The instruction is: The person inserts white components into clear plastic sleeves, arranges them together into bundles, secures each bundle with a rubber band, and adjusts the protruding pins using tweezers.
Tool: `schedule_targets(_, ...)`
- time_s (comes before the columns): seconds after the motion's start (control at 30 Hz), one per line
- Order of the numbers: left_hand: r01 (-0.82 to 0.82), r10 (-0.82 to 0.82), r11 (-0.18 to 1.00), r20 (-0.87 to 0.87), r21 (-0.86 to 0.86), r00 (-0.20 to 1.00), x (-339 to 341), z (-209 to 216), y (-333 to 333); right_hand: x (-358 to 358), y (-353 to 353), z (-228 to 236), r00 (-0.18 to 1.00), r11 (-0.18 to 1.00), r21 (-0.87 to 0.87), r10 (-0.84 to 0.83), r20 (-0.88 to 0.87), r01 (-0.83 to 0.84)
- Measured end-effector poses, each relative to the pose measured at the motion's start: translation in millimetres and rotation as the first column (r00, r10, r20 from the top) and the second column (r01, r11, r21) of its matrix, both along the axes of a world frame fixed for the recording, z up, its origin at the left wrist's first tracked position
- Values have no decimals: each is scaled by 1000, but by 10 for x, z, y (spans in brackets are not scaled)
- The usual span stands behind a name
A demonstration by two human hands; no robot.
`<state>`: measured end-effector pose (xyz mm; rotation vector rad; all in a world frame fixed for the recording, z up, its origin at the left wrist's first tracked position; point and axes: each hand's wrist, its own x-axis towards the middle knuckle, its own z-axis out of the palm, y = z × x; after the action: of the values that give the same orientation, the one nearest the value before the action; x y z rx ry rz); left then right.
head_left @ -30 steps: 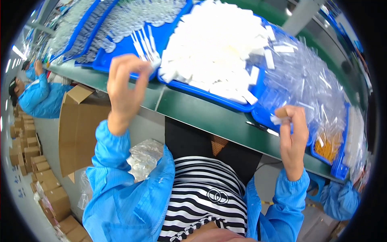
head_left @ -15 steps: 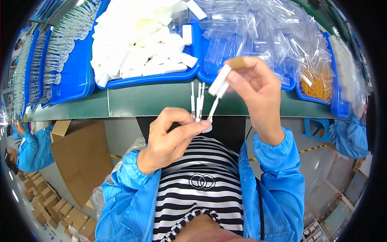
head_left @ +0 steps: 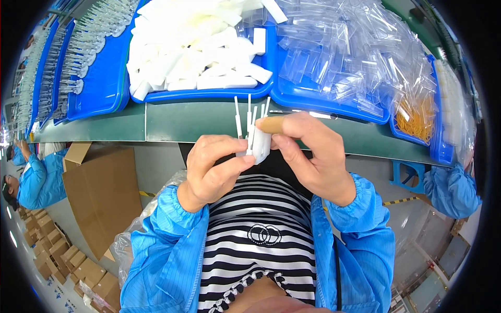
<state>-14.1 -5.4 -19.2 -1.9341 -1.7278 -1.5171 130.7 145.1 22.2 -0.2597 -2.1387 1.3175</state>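
Observation:
In front of my chest, my left hand [head_left: 215, 168] pinches a white part with several thin upright prongs [head_left: 238, 121] between thumb and fingers. My right hand [head_left: 317, 156], a tan wrap [head_left: 271, 124] around one finger, closes on a white foam block [head_left: 261, 142]. The block stands upright among the prongs, and the two hands almost meet there. Fingers hide the base of the pronged part, so I cannot tell how deep the block sits.
Blue trays along the green bench [head_left: 182, 125] hold white foam blocks [head_left: 182, 57], clear plastic sleeves [head_left: 344, 57] and orange rubber bands [head_left: 415, 122]. Pronged parts [head_left: 99, 36] fill trays at the left. A large cardboard box [head_left: 102, 198] and a blue stool [head_left: 408, 176] stand below.
My right hand has come down and left with the foam block, from above the pronged part to in among its prongs. My left hand keeps its grip.

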Motion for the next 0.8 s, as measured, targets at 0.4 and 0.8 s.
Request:
schedule_targets(0.4, -124, 124, 992, 12, -8, 992, -105, -192, -64, -578, 461, 73, 908, 601, 794, -378, 178, 95)
schedule_targets(0.8, -68, 69, 997, 39, -34, 997, -80, -48, -26, -247, 300, 334, 971, 988, 118, -122, 207, 99)
